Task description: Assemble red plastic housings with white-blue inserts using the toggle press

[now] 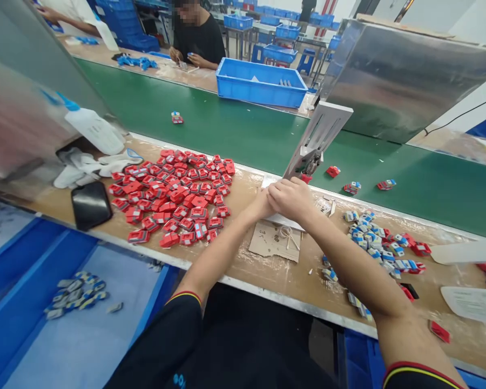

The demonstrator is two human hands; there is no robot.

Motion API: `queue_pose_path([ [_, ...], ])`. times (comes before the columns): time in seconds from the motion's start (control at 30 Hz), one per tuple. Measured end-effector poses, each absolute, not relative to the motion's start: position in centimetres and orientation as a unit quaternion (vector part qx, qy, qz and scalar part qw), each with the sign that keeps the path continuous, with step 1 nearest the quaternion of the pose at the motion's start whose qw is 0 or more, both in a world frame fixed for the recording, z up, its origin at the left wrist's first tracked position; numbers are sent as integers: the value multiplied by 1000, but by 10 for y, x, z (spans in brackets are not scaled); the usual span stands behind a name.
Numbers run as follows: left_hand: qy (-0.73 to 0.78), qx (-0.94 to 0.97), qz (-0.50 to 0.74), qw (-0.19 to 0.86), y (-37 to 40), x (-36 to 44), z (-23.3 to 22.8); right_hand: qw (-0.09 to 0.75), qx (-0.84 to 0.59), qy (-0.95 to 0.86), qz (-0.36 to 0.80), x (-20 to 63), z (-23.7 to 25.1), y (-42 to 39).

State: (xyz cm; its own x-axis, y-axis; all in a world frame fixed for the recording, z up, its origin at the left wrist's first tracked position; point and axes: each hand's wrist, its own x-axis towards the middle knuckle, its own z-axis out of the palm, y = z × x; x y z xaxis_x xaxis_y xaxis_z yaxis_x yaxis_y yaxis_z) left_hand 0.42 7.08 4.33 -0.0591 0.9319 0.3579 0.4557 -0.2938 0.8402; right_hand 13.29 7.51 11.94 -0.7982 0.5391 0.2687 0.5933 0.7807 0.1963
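At far left, one blue bin [36, 302] holds about a dozen small blue-grey pieces [76, 294]. One black phone [91, 204] lies beside a red heap [174, 197], too many to count. The left hand [263, 204] and right hand [294, 197] press together under one slanted metal fixture [318, 141]; what they grip is hidden. Right: a blue-and-red pile [383, 246].

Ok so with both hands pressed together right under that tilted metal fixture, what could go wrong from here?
The left hand and right hand sit right at the foot of the metal fixture, so fingers might get pinched there. The right forearm lies close beside the blue and white parts and could sweep some off the bench. The red parts pile reaches near the conveyor belt, so strays might slide onto it.
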Motion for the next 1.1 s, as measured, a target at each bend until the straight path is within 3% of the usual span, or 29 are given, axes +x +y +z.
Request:
queue_pose_path([
  [0.07, 535, 689, 425, 240, 56, -32, 49, 139, -268, -950, -79, 151, 118, 58],
  [0.13, 547, 775, 270, 167, 40, -73, 54, 187, -250, -950, -3, 175, 114, 40],
  [0.27, 608, 789, 54, 72, 15, -127, 53, 293, -309, -898, 109, 222, 96, 19],
  [0.47, 635, 772, -1, 30, 4, -115, 42, 324, -418, -833, 160, 247, 62, 19],
  [0.57, 638, 763, 91, 44, 2, -111, 43, 276, -399, -852, 197, 251, 51, 16],
  [0.77, 500, 651, 488, 296, 15, -80, 39, 174, -388, -880, 214, 246, 36, 14],
  [0.93, 445, 606, 539, 380, 35, -36, 20, 193, -405, -876, 176, 231, 26, 15],
  [1.1, 444, 580, 594, 337, 32, -25, -3, 247, -448, -853, 105, 224, 17, 16],
])
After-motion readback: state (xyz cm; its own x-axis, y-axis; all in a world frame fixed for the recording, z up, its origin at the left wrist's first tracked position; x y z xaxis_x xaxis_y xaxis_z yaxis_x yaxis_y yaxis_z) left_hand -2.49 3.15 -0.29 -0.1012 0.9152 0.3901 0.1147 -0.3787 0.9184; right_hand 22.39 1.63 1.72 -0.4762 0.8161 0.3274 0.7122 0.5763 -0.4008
